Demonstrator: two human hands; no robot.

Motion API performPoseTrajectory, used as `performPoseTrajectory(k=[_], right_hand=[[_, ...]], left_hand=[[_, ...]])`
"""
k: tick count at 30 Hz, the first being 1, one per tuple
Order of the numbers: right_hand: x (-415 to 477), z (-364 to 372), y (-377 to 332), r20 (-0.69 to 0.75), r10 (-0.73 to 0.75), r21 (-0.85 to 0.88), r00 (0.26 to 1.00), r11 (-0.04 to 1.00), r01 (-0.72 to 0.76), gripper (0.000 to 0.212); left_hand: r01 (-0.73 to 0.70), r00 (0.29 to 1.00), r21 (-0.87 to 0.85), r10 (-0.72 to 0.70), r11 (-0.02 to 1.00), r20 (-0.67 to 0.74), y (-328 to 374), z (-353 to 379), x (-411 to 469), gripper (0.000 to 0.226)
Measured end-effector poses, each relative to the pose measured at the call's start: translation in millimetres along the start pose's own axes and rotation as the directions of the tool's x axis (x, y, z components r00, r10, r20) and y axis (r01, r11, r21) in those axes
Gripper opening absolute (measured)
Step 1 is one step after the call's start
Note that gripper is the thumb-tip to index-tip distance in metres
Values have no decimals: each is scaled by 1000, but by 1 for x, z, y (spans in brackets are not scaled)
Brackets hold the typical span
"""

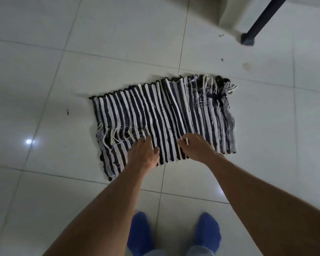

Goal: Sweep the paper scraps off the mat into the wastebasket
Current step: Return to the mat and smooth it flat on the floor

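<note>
— Where's the mat?

— The dark-blue-and-white striped woven mat (pixel 164 115) lies flat on the pale glossy floor tiles (pixel 44 71), its near edge under both my hands.

— And your fingers?

— My left hand (pixel 146 154) presses down with fingers spread loosely. My right hand (pixel 196 148) is curled, pinching a small white scrap (pixel 186 141) between thumb and fingers.

— Anything else nearby?

— A black furniture leg (pixel 262 19) stands far right; my blue socks (pixel 209 235) are below.

Pale tiled floor (pixel 103 43), black furniture leg (pixel 260 21) top right, blue socks (pixel 209 235) at the bottom edge.
</note>
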State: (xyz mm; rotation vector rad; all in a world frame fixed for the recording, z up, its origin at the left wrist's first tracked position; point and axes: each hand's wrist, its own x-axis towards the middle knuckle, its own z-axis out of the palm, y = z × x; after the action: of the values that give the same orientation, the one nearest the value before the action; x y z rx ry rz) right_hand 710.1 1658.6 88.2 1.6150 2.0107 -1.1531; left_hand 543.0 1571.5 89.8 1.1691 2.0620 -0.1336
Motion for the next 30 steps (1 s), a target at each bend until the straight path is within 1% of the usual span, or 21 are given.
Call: performPoseTrajectory(k=[2, 4, 6, 8, 11, 13, 15, 17, 19, 23, 25, 28, 30], right_hand=[[37, 20, 24, -103, -55, -37, 993, 998, 51, 49], [66, 36, 45, -209, -81, -96, 975, 993, 62, 53], [90, 52, 61, -322, -139, -139, 937, 985, 99, 56], [112, 60, 72, -412, -237, -198, 880, 966, 168, 56], [145, 67, 88, -425, -347, -283, 836, 928, 242, 61], [164, 72, 95, -443, -389, -297, 808, 914, 277, 66], [176, 77, 102, -458, -370, -248, 808, 926, 283, 70], [179, 80, 109, -431, -360, -228, 827, 931, 286, 72], [178, 77, 113, -405, -374, -243, 834, 924, 296, 72], [171, 75, 123, -398, -343, -183, 851, 938, 293, 70], [167, 81, 136, -433, -306, -193, 848, 950, 245, 69], [153, 94, 167, -526, -262, -287, 809, 950, 121, 67], [140, 101, 186, -562, -209, -277, 800, 959, 56, 67]], left_hand=[[-14, 999, 6, 14, 1000, -36, -11, 33, 34, 68], [-41, 997, 36, 43, 999, -58, -20, 64, 63, 71], [-66, 989, 76, 75, 995, -124, -29, 90, 88, 74], [-90, 969, 123, 115, 988, -217, -32, 109, 111, 76], [-165, 920, 141, 204, 976, -334, -22, 130, 134, 77], [-177, 901, 100, 202, 979, -385, -16, 139, 146, 79], [-157, 902, 102, 185, 982, -391, -17, 143, 158, 81], [-133, 910, 154, 183, 979, -372, -26, 142, 164, 84], [-122, 910, 201, 190, 972, -367, -32, 141, 169, 85], [-119, 900, 242, 207, 963, -383, -33, 143, 174, 86], [-143, 897, 242, 229, 960, -378, -36, 144, 175, 85], [-207, 892, 257, 290, 944, -348, -48, 143, 172, 83], [-243, 888, 283, 331, 928, -320, -52, 140, 170, 82]])
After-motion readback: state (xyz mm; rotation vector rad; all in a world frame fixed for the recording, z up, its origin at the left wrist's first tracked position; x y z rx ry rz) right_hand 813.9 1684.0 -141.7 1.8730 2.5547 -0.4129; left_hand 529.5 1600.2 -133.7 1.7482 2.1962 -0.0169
